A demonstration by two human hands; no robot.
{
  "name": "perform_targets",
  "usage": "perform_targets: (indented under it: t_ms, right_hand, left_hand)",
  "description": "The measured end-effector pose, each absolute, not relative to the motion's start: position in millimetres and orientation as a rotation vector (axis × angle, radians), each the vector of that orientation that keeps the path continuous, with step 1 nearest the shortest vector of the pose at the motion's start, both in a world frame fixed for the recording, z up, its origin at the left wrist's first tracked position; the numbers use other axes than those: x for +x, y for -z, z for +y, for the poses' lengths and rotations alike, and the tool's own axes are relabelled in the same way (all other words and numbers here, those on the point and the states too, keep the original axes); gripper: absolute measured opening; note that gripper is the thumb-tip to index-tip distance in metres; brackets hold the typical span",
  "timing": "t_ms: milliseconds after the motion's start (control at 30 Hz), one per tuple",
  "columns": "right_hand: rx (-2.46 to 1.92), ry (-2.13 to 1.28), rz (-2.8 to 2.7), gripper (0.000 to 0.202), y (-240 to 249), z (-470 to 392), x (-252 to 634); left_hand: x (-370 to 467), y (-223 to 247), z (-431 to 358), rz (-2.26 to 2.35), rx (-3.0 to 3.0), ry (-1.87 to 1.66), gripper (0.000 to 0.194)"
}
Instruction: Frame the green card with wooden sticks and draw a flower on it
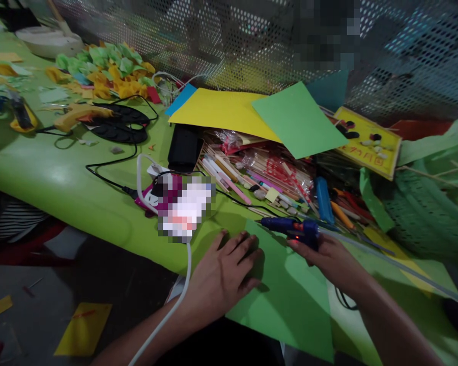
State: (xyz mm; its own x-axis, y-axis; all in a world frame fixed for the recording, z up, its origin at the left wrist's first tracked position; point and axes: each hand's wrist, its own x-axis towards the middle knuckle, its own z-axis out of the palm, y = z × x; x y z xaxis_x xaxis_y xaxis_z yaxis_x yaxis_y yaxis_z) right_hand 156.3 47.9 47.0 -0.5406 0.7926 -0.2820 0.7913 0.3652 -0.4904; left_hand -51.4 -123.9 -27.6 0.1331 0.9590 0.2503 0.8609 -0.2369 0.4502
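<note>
My right hand [330,256] is wrapped round the handle of a blue glue gun [286,227], whose nozzle points left and whose small red light glows. A long pale glue stick [370,258] runs out from the gun's back toward the right. Beneath the gun lies a green paper sheet [290,310] at the table's near edge. My left hand [231,267] rests flat on the left part of that sheet, fingers spread, holding nothing. Left of it, a phone [189,208] with a lit, blurred screen lies by a purple power strip [148,201].
Behind my hands are pens [225,173], sticks and a blue cutter [323,199], with yellow card [221,109] and green card [297,122] above. At left lie a yellow glue gun [82,116] and crumpled paper pieces [107,71]. A green basket [431,203] stands right.
</note>
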Motion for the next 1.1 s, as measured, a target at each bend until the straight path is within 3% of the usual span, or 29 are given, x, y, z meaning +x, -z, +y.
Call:
perform_targets:
  t_ms: [1100]
  right_hand:
    - [-1.464, -0.930, -2.653, 0.046, -48.0, 45.6, 153.1]
  left_hand:
    - [-51.5, 25.4, -122.5, 1.800, 2.216, -0.700, 0.050]
